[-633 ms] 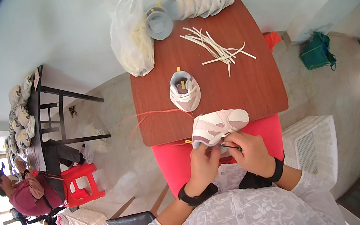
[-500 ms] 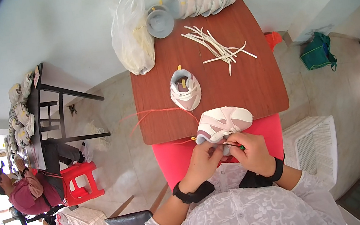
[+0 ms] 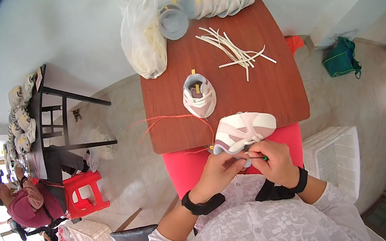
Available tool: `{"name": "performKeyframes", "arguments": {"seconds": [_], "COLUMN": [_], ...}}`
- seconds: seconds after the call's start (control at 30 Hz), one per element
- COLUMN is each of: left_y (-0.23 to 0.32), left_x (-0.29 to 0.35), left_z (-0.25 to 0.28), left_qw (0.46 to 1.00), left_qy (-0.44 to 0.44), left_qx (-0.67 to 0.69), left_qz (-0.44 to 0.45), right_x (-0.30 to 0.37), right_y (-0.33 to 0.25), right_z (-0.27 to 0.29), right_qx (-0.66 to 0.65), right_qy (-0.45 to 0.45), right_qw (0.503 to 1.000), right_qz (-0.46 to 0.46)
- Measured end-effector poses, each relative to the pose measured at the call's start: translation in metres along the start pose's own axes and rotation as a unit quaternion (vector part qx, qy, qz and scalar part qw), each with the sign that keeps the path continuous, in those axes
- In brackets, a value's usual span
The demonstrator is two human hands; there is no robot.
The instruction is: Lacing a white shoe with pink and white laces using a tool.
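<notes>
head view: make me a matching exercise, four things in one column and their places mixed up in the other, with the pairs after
1. white strips
2. green bag
3. green-ended tool
4. clear plastic bag

A. in the right hand
B. at the far left corner of the brown table
C. in a loose pile on the tabletop
D. on the floor, right of the table

Pairs: 1-C, 2-D, 3-A, 4-B

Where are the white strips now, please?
In the head view, the white strips lie on the table, mostly right of centre, in front of the stacked shoes.
</notes>
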State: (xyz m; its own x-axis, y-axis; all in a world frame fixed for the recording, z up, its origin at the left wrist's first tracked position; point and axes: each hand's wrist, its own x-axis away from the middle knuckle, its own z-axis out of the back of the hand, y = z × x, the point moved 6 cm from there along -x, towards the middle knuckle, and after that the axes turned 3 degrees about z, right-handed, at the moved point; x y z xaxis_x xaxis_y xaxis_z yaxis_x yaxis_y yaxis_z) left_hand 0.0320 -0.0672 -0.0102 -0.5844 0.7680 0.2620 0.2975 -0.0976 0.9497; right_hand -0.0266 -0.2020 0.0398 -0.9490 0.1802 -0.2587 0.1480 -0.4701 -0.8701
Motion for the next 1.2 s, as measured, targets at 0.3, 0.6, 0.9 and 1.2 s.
{"name": "performKeyframes", "arguments": {"seconds": [0.3,0.6,0.9,1.2], "left_y": [0.022,0.015,0.021,0.022], "left_x": [-0.003,-0.012,-0.015,-0.007], "left_z": [-0.006,-0.007,-0.013,-0.014], "left_qw": [0.999,0.994,0.969,0.944], "left_qy": [-0.006,-0.013,0.004,0.058], "left_qx": [-0.034,-0.111,-0.237,-0.292], "left_qz": [0.018,-0.005,-0.064,-0.140], "right_x": [-0.002,0.001,-0.005,-0.016], "right_y": [0.006,0.004,0.011,0.014], "right_z": [0.010,0.002,0.007,0.010], "right_qx": [0.010,0.028,0.039,0.000], "right_qy": [0.024,0.045,-0.019,-0.111], "right_qw": [1.000,0.998,0.997,0.984], "right_qz": [-0.002,0.024,-0.063,-0.138]}}
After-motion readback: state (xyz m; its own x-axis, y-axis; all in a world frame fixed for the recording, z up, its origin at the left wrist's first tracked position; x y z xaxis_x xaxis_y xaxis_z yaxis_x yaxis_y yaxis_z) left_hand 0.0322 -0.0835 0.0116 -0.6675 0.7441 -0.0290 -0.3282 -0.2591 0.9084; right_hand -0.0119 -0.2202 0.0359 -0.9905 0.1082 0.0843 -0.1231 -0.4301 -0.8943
